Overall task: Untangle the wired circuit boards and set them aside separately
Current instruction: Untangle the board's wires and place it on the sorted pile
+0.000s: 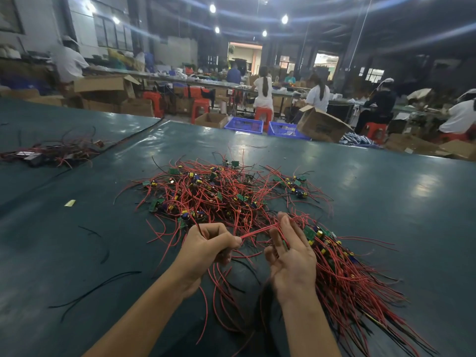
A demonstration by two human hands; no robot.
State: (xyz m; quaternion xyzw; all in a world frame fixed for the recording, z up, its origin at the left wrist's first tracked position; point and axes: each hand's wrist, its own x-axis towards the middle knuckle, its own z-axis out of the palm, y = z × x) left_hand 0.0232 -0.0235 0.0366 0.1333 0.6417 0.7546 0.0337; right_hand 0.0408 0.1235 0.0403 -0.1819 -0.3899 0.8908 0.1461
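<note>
A tangled heap of small green circuit boards with red and black wires point(216, 191) lies on the dark green table point(386, 191). My left hand point(208, 246) grips a bundle of red wires, fingers curled round them. A taut red strand runs from it to my right hand point(291, 256), which is held palm-up with fingers spread and thin wires crossing them. To the right of that hand lies a combed-out row of boards point(332, 243) with their wires point(360, 292) trailing toward the near right corner.
A second small pile of wired boards point(51, 153) sits at the far left. Loose black wires point(95, 289) and a yellow scrap point(70, 203) lie on the left side. Beyond the table's far edge are cardboard boxes point(322, 127), blue crates point(244, 124) and seated people.
</note>
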